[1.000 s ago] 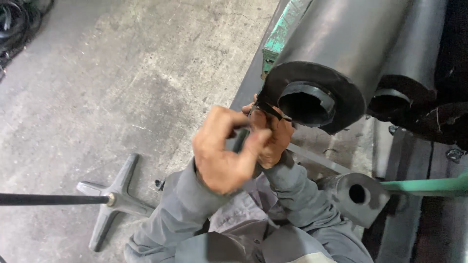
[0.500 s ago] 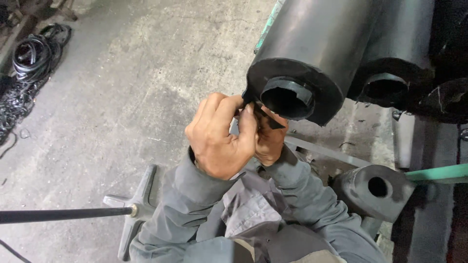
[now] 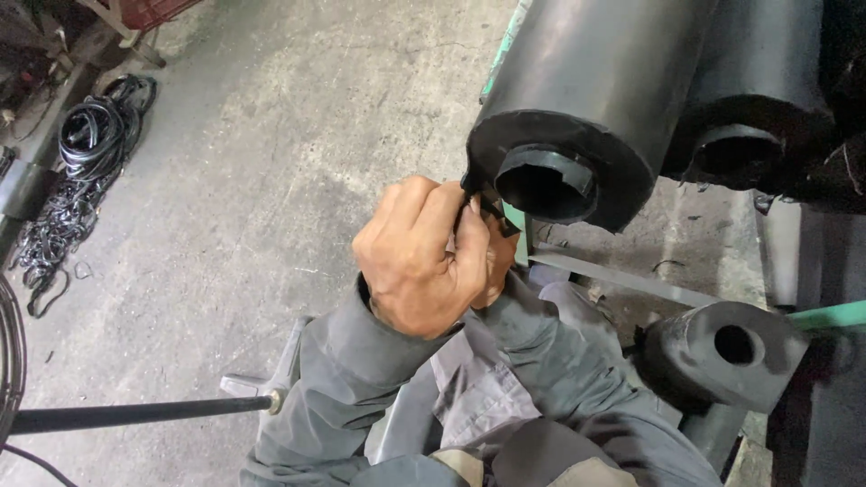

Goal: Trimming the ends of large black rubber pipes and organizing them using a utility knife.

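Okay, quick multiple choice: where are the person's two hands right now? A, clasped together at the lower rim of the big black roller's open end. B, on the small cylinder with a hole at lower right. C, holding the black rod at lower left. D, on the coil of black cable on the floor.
A: the left hand covers the right hand, both pressed at the lower edge of the large black roller, by its hollow end.

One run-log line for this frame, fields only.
left hand: closed over right hand | right hand: mostly hidden, at roller rim | black roller: hollow end facing camera | floor: cable coil

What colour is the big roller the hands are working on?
Black roller, seen in the head view.
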